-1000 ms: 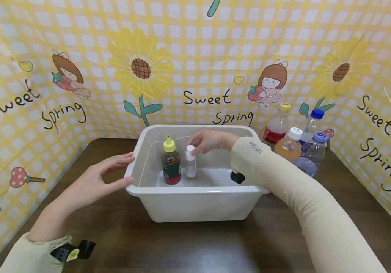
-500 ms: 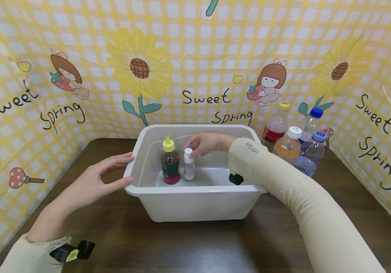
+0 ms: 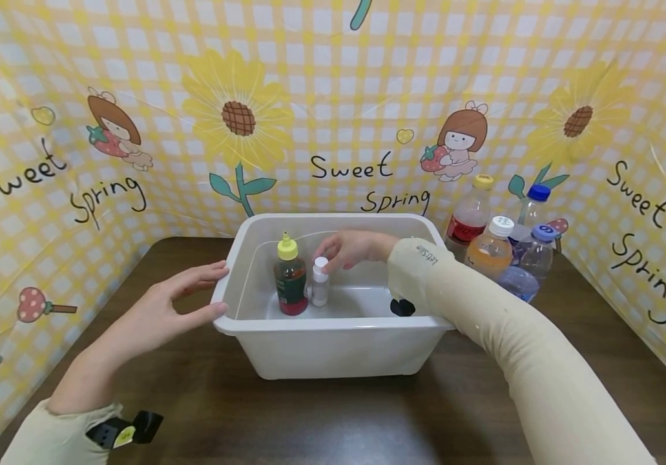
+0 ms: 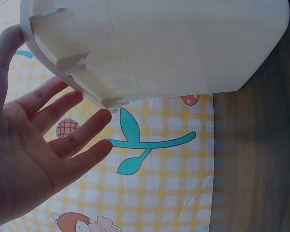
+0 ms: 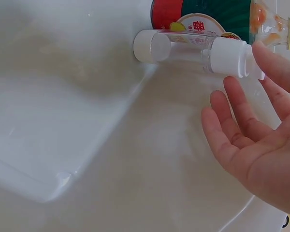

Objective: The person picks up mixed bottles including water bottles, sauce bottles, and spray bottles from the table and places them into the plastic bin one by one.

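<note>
A pale grey plastic tub (image 3: 338,349) sits on the dark wooden table. Inside it, toward the left, stands a squeeze bottle (image 3: 291,287) with a yellow nozzle cap, a green label and red-orange contents. Right beside it is a small clear bottle (image 5: 186,48) with a white cap and white base, upright in the head view. Thumb and index finger of my right hand (image 3: 362,247) pinch that small bottle's cap, while the other fingers (image 5: 222,140) stay off it. My left hand (image 3: 161,310) is at the tub's left rim, fingers spread and fairly straight, fingertips at the edge.
Several drink bottles stand close together right of the tub, among them a red-labelled one (image 3: 465,226), an orange drink (image 3: 489,253) and a blue-capped clear one (image 3: 535,255). A yellow checked cloth (image 3: 333,97) hangs around the table's back and sides.
The small clear bottle has moved slightly left and down, closer to the squeeze bottle, with my right hand on its cap. My left hand has stayed at the rim.
</note>
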`<action>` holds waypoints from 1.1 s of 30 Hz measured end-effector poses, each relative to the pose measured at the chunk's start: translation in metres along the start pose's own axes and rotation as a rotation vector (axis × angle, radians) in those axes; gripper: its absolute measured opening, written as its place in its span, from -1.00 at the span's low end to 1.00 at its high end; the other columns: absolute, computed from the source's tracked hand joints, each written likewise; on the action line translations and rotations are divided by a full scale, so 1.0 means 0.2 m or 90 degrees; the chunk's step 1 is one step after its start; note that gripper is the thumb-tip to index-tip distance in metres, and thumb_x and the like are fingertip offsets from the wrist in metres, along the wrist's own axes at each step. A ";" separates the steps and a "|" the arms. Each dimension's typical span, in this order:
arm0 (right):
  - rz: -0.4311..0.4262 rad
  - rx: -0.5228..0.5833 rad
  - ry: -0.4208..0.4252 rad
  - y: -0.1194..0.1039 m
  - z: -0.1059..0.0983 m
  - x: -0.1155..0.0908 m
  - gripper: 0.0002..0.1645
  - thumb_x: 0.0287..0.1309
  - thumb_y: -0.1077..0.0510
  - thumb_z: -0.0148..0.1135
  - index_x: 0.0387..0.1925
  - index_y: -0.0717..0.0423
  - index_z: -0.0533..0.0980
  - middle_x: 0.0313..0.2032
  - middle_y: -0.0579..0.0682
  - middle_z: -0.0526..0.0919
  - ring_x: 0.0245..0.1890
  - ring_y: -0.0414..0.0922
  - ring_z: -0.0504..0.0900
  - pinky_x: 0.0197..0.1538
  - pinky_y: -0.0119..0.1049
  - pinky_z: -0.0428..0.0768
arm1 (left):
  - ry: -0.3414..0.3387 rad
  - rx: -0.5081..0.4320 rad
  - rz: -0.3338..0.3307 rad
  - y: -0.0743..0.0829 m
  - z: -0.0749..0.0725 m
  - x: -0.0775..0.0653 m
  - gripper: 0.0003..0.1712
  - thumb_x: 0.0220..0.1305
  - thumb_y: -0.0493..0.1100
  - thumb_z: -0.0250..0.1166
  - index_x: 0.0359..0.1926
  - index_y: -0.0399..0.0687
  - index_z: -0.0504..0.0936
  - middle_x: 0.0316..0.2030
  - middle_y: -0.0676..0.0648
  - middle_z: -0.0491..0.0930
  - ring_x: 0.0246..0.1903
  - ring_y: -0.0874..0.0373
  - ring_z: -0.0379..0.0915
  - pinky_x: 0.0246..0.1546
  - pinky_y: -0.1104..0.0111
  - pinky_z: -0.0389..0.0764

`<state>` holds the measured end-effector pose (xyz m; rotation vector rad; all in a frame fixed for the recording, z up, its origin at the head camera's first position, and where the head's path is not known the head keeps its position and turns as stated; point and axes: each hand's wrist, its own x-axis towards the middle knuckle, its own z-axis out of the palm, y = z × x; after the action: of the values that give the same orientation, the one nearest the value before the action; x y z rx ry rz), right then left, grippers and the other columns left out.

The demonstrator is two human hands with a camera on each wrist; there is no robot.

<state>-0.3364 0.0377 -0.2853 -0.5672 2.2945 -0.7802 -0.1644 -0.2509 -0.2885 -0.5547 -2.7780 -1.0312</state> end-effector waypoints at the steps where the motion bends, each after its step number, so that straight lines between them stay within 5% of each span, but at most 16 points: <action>1: 0.000 -0.002 0.001 0.00 0.00 0.00 -0.62 0.10 0.10 0.30 0.00 -0.10 0.52 0.14 -0.07 0.53 0.15 -0.08 0.45 0.21 -0.05 0.40 | 0.001 0.001 0.001 0.00 0.00 0.00 -0.43 0.19 0.01 0.29 0.23 0.23 0.40 0.33 0.08 0.30 0.02 0.67 0.30 -0.05 0.66 0.30; 25: -0.040 -0.003 -0.015 -0.04 -0.06 -0.10 -0.50 0.20 0.08 0.20 0.19 -0.06 0.39 0.22 -0.01 0.47 0.22 -0.03 0.43 0.26 -0.01 0.37 | 0.003 0.015 -0.002 0.00 0.01 0.00 -0.43 0.19 0.03 0.28 0.24 0.20 0.41 0.33 0.04 0.31 -0.02 0.77 0.23 -0.07 0.62 0.36; 33: -0.066 -0.025 0.033 -0.06 -0.15 -0.20 -0.51 0.22 0.03 0.18 0.18 -0.06 0.41 0.20 -0.03 0.49 0.18 -0.10 0.46 0.21 -0.10 0.44 | -0.001 0.016 -0.005 0.00 0.01 0.00 -0.42 0.20 0.03 0.28 0.25 0.22 0.40 0.33 0.05 0.30 -0.02 0.78 0.22 -0.07 0.57 0.39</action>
<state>-0.3268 0.0630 -0.2425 -0.6961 2.3483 -0.8083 -0.1648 -0.2494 -0.2894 -0.5418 -2.7927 -0.9964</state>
